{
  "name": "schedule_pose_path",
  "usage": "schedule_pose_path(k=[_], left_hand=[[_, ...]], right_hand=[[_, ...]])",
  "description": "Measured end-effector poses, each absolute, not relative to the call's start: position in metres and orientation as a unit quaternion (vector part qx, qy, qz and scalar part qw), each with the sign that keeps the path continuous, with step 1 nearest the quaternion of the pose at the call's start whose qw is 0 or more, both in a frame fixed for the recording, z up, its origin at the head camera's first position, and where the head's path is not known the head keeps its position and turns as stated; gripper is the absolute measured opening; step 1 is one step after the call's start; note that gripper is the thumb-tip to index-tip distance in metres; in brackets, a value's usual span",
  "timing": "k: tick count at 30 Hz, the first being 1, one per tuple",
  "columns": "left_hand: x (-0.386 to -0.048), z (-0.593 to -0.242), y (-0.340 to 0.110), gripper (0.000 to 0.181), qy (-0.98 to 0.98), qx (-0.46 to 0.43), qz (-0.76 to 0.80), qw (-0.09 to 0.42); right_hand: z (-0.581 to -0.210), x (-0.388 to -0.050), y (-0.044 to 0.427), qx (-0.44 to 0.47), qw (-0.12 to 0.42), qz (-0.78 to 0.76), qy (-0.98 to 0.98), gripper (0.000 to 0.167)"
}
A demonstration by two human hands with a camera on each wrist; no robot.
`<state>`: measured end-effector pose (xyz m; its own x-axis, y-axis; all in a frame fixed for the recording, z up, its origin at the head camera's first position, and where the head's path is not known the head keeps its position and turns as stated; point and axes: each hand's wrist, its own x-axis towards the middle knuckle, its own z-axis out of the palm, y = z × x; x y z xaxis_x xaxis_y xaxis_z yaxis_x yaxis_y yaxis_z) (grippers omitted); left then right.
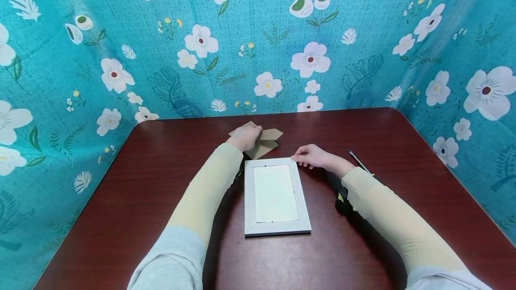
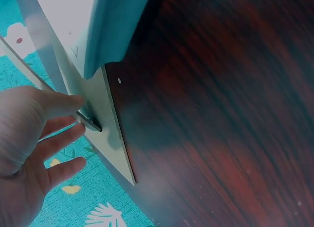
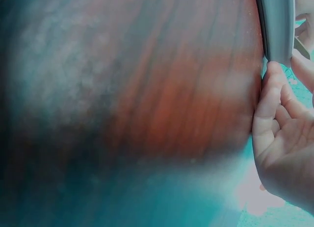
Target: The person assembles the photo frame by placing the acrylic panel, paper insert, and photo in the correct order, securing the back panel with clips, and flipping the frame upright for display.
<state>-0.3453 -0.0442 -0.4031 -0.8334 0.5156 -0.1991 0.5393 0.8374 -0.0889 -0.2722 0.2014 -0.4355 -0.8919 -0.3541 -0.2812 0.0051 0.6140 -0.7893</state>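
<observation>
A white picture frame [image 1: 250, 191] lies flat in the middle of the table, with a pale panel [image 1: 276, 194] inside its border. Just beyond its far edge is a brown board [image 1: 262, 148] with a thin flat strip [image 2: 24, 67] rising from it, like a frame's backing and stand leg. My left hand [image 1: 245, 138] pinches this strip between thumb and fingers; its other fingers are spread loosely in the left wrist view. At the frame's far right corner, my right hand [image 1: 313, 156] pinches the edge, thumb above and fingers at the side. Part of the board is hidden behind the left hand.
A slim screwdriver-like tool [image 1: 360, 162] lies right of the right hand, partly hidden by the forearm. The dark red wooden table [image 1: 169, 164] ends at a blue flowered curtain [image 1: 242, 57] at the back and sides.
</observation>
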Motion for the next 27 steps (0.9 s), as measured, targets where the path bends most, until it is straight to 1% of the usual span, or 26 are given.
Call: schedule_pose_path(k=[9,16,27], left_hand=[[-0.347,-0.405,-0.046,0.044,0.955,0.279,-0.066,0.082],[-0.348,-0.404,-0.050,0.039,0.951,0.286,-0.083,0.084],[-0.349,-0.394,-0.061,0.032,0.950,0.290,-0.088,0.072]], right_hand=[[-0.436,-0.273,0.200,-0.092,0.212,-0.427,0.874,0.026],[-0.435,-0.272,0.201,-0.095,0.213,-0.428,0.873,0.028],[-0.434,-0.272,0.201,-0.095,0.213,-0.429,0.873,0.028]])
